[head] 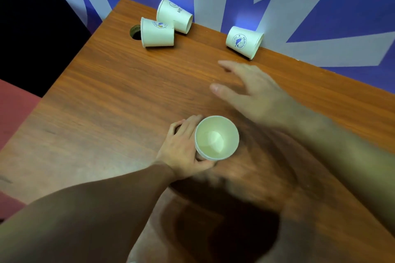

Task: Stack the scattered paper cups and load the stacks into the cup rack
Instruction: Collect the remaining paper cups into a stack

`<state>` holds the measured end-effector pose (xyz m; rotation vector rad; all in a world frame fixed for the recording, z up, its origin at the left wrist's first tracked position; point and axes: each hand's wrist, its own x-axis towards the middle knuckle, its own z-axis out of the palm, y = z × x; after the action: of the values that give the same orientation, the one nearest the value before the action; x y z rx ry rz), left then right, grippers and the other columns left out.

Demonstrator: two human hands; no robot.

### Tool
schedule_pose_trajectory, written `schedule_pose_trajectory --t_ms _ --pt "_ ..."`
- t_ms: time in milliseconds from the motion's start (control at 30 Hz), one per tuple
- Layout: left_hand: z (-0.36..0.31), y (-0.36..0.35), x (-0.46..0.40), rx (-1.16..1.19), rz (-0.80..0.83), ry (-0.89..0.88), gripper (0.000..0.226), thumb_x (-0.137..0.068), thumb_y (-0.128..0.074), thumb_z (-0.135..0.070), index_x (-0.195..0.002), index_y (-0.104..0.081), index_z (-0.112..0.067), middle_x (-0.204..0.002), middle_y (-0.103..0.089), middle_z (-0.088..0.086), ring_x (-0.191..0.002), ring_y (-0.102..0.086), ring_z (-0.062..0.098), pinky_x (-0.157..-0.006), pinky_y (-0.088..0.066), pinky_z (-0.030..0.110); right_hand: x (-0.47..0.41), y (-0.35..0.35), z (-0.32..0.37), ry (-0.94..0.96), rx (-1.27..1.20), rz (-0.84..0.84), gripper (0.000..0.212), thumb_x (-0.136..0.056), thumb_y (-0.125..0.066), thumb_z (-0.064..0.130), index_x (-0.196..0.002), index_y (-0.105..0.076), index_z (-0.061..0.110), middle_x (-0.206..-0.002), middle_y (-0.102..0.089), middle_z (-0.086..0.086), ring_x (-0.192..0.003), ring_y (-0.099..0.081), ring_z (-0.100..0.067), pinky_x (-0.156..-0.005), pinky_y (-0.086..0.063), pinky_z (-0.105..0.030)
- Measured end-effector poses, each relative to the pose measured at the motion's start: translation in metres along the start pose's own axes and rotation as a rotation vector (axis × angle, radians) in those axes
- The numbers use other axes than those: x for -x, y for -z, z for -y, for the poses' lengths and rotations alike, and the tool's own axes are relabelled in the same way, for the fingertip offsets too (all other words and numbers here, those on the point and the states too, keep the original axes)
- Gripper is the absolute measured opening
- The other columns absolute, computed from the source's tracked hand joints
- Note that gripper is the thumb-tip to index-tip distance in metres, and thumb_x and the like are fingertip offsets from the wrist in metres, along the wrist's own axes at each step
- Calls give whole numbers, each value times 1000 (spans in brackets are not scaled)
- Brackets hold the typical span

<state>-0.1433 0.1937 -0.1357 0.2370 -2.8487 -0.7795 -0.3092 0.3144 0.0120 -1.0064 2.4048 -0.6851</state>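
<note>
Your left hand (183, 147) grips an upright, empty white paper cup (216, 137) mid-table (106, 92). Two printed white cups (157, 32) lie tipped by the far-left corner, another tipped cup (244, 41) at the far edge, just beyond your spread, blurred right hand (252, 92).

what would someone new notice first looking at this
Most likely the upright paper cup near the middle of the wooden table, gripped by the left hand. Next, the open right hand stretched toward three tipped cups along the far edge, nearest the one by the wall.
</note>
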Motion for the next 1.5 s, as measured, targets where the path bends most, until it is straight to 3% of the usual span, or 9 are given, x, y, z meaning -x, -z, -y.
schedule_pose_trajectory --t_ms 167,400,733,1233,1400,1500 --pt "1 2 -1 64 24 5 98 -59 -87 -55 -137 -41 -17 -141 -53 3 -131 -47 17 -106 -27 35 -64 -2 -37 -26 259 -163 64 -93 -56 48 -148 -39 22 -151 -42 -3 -140 -32 -25 -114 -31 -45" --pt "5 3 -2 36 110 -15 94 -68 -60 -77 -136 -39 -17 -146 -50 1 -137 -44 15 -107 -29 39 -128 0 -78 -139 511 -244 72 -81 -65 30 -146 -36 18 -151 -34 -12 -139 -28 -35 -105 -33 -46" --pt "5 4 -4 -5 87 -65 87 -72 -56 -77 -130 -44 -13 -143 -54 6 -136 -45 17 -108 -31 37 -152 -12 -88 -166 672 -277 73 -74 -70 9 -140 -38 14 -132 -44 -16 -119 -41 -36 -92 -39 -45" --pt "4 4 -5 -8 126 -12 96 -66 -65 -77 -136 -42 -15 -146 -51 1 -138 -42 14 -108 -28 35 -119 -4 -68 -123 474 -253 75 -77 -73 27 -142 -36 22 -129 -42 -10 -105 -56 -32 -94 -43 -48" --pt "1 4 -3 41 37 6 100 -57 -87 -58 -137 -43 -16 -141 -53 3 -133 -42 13 -106 -27 32 -80 -1 -41 21 355 -258 75 -73 -76 36 -138 -40 24 -124 -44 -6 -102 -56 -26 -83 -53 -47" --pt "-2 3 -4 -10 -6 5 100 -57 -89 -56 -137 -49 -10 -138 -53 6 -131 -43 16 -104 -29 33 -47 0 -27 93 281 -235 70 -71 -79 43 -128 -42 26 -117 -47 0 -99 -57 -21 -77 -57 -45"
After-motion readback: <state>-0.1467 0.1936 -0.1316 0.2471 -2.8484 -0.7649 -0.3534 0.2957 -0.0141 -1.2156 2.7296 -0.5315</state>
